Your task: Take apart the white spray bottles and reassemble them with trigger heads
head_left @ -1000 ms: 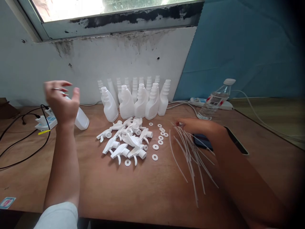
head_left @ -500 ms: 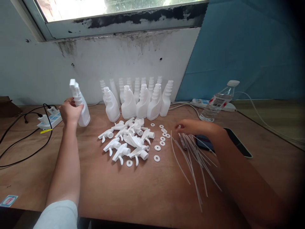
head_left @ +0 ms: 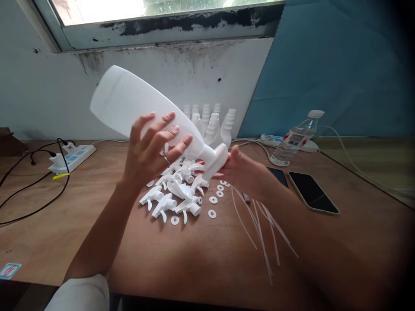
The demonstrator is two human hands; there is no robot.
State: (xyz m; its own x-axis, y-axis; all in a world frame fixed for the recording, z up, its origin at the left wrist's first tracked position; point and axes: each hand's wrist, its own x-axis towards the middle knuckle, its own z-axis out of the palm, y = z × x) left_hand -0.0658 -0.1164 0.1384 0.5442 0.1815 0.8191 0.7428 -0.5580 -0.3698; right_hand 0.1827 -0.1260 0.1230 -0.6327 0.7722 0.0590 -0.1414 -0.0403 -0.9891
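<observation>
My left hand point(head_left: 151, 149) grips a white spray bottle point(head_left: 139, 97) by its body, fingers spread over the side. The bottle is tilted, base up to the left. Its trigger sprayer head point(head_left: 215, 160) is fitted on the neck and points down to the right. Beside and partly behind that head is my right hand point(head_left: 243, 168), thumb raised and fingers stretched out under it; whether they touch it I cannot tell. Loose trigger sprayer heads point(head_left: 180, 190) lie in a pile below. White ring washers point(head_left: 212, 214) and thin clear tubes point(head_left: 259, 233) are scattered right of them.
Open white bottles point(head_left: 228, 125) stand along the wall, partly hidden by the held one. On the right are a water bottle point(head_left: 296, 138) and a phone point(head_left: 313, 192). A power strip point(head_left: 76, 160) with black cables lies on the left.
My left hand has brought the spray bottle from the far left to the middle, closer to me, and tipped it over. My right hand has moved left from the tubes to the sprayer head.
</observation>
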